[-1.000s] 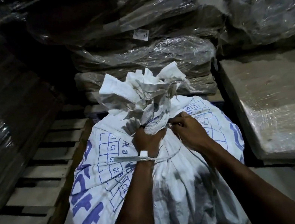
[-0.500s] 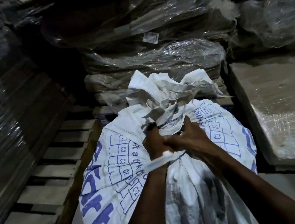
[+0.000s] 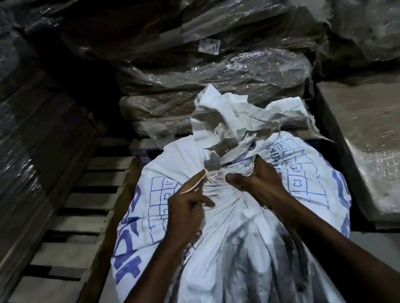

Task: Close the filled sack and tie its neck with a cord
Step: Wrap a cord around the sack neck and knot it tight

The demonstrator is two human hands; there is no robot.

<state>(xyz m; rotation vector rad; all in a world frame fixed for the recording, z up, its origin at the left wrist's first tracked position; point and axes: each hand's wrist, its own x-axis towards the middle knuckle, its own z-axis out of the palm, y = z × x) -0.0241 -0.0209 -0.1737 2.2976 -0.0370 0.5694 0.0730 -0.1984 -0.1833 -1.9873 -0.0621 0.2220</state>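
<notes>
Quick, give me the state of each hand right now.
Left hand: closed, pulling the cord at the sack neck.
Right hand: closed on the sack neck.

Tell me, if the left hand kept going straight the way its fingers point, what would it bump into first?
Probably the sack's neck. The left hand points up and right along the cord toward that bunched cloth, which lies just ahead, though depth is hard to judge.

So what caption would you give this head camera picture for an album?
Two bare hands, left hand and right hand, pull a pale cord around the gathered neck of a filled white woven sack printed in blue.
</notes>
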